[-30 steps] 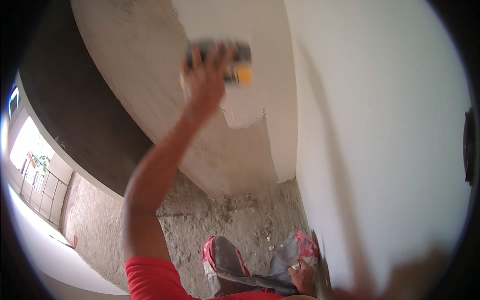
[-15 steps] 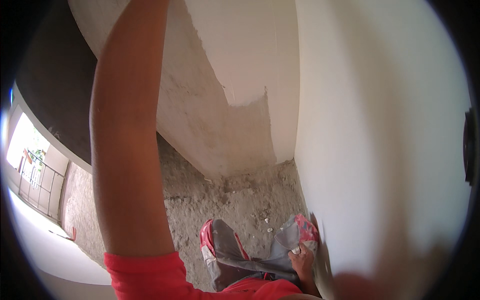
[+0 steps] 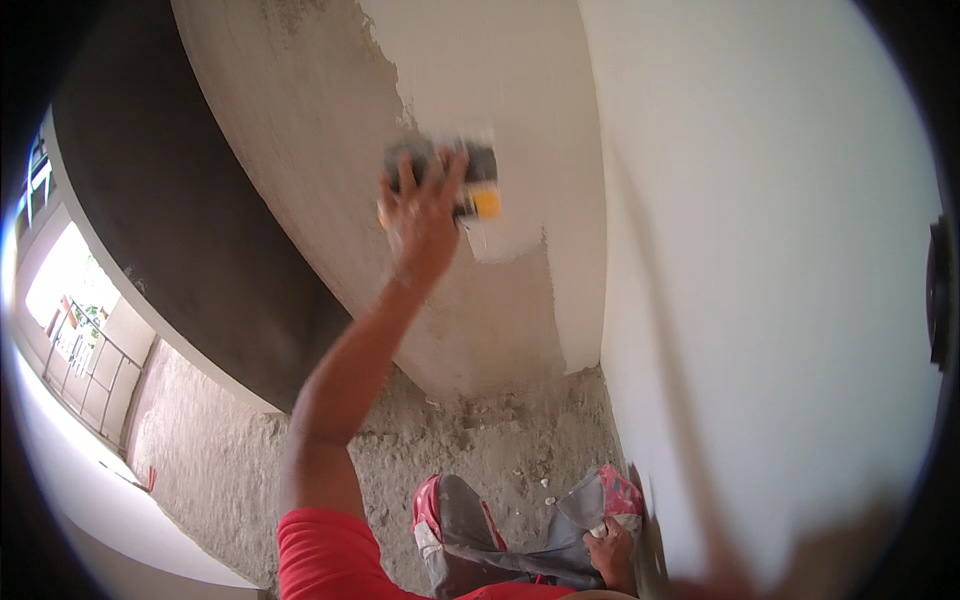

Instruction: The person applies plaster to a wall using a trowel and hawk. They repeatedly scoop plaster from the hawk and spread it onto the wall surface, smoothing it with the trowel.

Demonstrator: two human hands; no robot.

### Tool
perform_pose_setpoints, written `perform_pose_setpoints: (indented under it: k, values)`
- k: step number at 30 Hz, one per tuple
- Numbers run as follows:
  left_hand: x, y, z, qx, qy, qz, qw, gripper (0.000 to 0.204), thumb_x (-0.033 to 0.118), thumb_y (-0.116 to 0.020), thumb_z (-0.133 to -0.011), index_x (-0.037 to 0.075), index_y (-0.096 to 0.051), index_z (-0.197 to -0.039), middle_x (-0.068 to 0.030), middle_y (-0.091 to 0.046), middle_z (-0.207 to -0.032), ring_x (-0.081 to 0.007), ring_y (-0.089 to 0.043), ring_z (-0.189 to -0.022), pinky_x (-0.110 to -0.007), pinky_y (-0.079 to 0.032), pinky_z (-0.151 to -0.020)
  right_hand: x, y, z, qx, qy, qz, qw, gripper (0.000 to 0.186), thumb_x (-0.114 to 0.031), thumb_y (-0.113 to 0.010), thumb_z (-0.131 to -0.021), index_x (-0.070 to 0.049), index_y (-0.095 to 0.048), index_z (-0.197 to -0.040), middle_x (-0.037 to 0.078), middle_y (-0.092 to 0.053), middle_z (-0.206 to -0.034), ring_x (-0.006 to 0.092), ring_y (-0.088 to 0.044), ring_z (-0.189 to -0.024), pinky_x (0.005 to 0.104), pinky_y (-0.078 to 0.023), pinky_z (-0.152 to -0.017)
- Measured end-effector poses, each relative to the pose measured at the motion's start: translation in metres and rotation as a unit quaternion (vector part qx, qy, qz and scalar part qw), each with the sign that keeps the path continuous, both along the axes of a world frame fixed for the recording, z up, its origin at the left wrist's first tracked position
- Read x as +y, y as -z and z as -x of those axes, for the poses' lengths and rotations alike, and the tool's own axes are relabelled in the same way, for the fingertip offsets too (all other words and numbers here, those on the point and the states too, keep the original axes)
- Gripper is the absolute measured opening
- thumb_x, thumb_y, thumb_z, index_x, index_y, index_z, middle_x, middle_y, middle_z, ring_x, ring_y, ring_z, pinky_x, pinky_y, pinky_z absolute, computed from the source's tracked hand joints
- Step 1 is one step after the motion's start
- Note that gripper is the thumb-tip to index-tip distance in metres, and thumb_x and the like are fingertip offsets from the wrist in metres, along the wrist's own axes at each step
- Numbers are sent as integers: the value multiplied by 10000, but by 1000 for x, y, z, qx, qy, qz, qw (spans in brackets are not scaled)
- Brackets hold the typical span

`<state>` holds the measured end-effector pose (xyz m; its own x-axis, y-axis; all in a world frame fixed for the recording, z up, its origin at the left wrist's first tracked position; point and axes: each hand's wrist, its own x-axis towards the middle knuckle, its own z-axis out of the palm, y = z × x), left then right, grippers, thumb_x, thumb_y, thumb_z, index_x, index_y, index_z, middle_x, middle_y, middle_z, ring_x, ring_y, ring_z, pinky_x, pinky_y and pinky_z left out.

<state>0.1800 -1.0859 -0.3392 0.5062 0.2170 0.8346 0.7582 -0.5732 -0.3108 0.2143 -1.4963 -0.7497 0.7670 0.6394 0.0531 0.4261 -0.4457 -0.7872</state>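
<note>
My left hand [image 3: 425,220] is raised against the wall in front, its fingers spread over the back of a wide putty knife [image 3: 486,204] with dark and yellow parts. Motion blurs the tool, and the hand covers part of it. It lies across the edge between the smooth white coat [image 3: 530,130] and the bare greyish plaster [image 3: 430,310]. Low down by my right knee, my right hand [image 3: 612,555] is closed, its fingers curled at the trouser leg. Something small and whitish shows at its fingertips, too small to name.
A smooth white wall [image 3: 720,250] stands close on my right, with a shadow across it. Rough ground [image 3: 480,430] with small white bits lies below. To the left are a dark curved opening [image 3: 190,200] and a metal railing [image 3: 95,355] before a bright gap.
My left arm has come down from above the picture, bringing the hand and putty knife into view on the wall. The right hand stays by the knee. The view has shifted slightly.
</note>
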Motion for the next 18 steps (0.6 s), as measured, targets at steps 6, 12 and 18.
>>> perform_pose_setpoints:
  k: [6, 12, 18]
  values:
    - [74, -259, -20, -133, 49, -186, 972, 604, -3, -444, -881, 118, -344, -1465, -163, -358, -1492, -387, -342, -1357, -554, -247, -1113, 4, -4, 1, -13, -1, 28, 1000, 274, -221, -678, -628, -44, -638, -834, 212, -652, -774, 423, -627, -739, 488, -493, -677]
    - [68, -321, -27, -64, 61, -86, 992, 633, -54, -437, -842, 106, -359, -1450, -196, -427, -1430, -330, -381, -1342, -410, -309, -1130, 3, -10, 6, 8, -6, -8, 1000, 222, -179, -686, -634, -49, -622, -801, 184, -633, -729, 412, -614, -711, 477, -485, -642]
    - [78, -158, -32, -62, -30, -101, 992, 606, -30, -464, -843, 96, -384, -1430, -193, -428, -1429, -336, -417, -1317, -439, -335, -1106, 5, 4, 5, 23, -44, -10, 999, 199, -162, -670, -658, -52, -623, -818, 187, -630, -744, 408, -613, -721, 462, -483, -652]
